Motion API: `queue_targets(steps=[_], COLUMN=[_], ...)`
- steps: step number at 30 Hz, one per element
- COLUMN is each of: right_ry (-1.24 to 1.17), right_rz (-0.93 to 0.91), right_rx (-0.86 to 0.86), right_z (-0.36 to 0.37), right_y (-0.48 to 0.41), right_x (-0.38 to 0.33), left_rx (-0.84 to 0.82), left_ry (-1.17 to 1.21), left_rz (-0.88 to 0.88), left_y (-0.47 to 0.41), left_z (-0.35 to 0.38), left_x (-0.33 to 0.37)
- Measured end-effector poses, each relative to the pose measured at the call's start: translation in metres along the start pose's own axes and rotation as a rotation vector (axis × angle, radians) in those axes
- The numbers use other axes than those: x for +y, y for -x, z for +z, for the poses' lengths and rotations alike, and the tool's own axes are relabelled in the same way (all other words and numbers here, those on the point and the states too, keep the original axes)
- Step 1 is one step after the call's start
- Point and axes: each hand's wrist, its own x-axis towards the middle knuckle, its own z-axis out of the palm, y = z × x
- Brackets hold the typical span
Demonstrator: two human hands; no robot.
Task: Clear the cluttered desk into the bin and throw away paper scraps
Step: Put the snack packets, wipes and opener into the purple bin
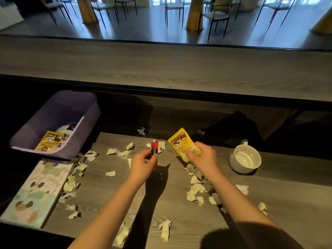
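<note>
My left hand (142,165) pinches a red stick sachet (154,151) above the middle of the desk. My right hand (203,156) grips a yellow snack packet (181,143) by its lower end, lifted just off the desk. A purple bin (88,112) stands at the far left, off the desk's corner; inside lie another yellow packet (49,141) and a white item. Several crumpled paper scraps (195,191) are strewn across the grey wooden desk (111,193), on both sides of my arms.
A white mug (245,159) sits on the desk to the right of my right hand. A pastel cartoon notebook (36,191) lies at the desk's left edge, below the bin. A raised wooden counter (161,69) runs behind the desk.
</note>
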Motion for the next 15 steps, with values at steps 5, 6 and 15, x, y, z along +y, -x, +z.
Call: queue_targets(steps=[5,6,15], right_ry=[0.032,0.018,-0.227], right_rz=[-0.054,-0.065,-0.06], right_rx=[-0.076,-0.083,-0.23], right_z=[0.034,0.041,0.132], right_y=[0.011,0.012,0.009], right_x=[-0.039,-0.048,-0.141], left_rx=[0.096,0.116,0.285], left_ry=[0.061,0.072,0.054], left_rz=[-0.034,-0.031,0.01], left_y=[0.003,0.003,-0.011], left_z=[-0.047,-0.059,-0.184], left_x=[-0.018,-0.022,-0.066])
